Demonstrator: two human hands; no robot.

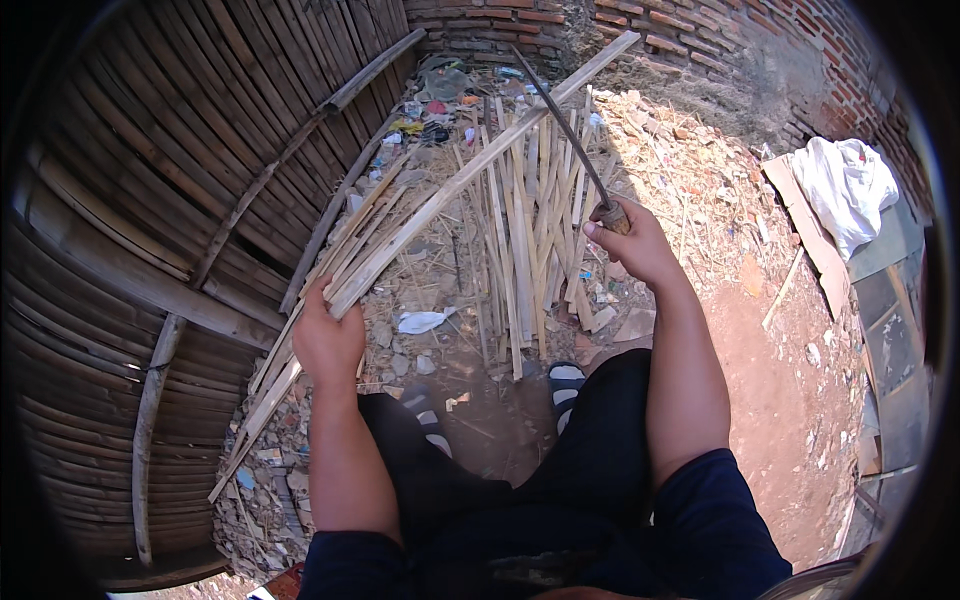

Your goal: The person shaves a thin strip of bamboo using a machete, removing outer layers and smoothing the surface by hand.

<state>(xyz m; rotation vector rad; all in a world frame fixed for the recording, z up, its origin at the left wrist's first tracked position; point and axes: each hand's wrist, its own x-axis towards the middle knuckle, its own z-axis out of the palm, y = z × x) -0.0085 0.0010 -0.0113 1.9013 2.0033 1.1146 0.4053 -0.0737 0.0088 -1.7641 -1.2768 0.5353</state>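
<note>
A long, pale wooden slat (430, 212) slopes from lower left to upper right, and my left hand (328, 340) is closed round its near end. In my right hand (645, 250) is a machete (581, 155) with a long, dark, narrow blade and a wooden handle. The blade points up and away to the left, crossing the slat near its far end; whether they touch, I cannot tell. Beneath lies a loose pile of split wooden strips (520, 225), spread on the ground before my feet. More strips (365, 225) lie beside my left hand, along the wall.
A slatted wooden wall (200, 120) leans close on the left. Brick walls (690, 45) stand at the back and right. Rubble and litter (430, 130) cover the ground. A white sack (845, 190) lies at the right, by a brown board (805, 230). My sandalled feet (566, 385) are below.
</note>
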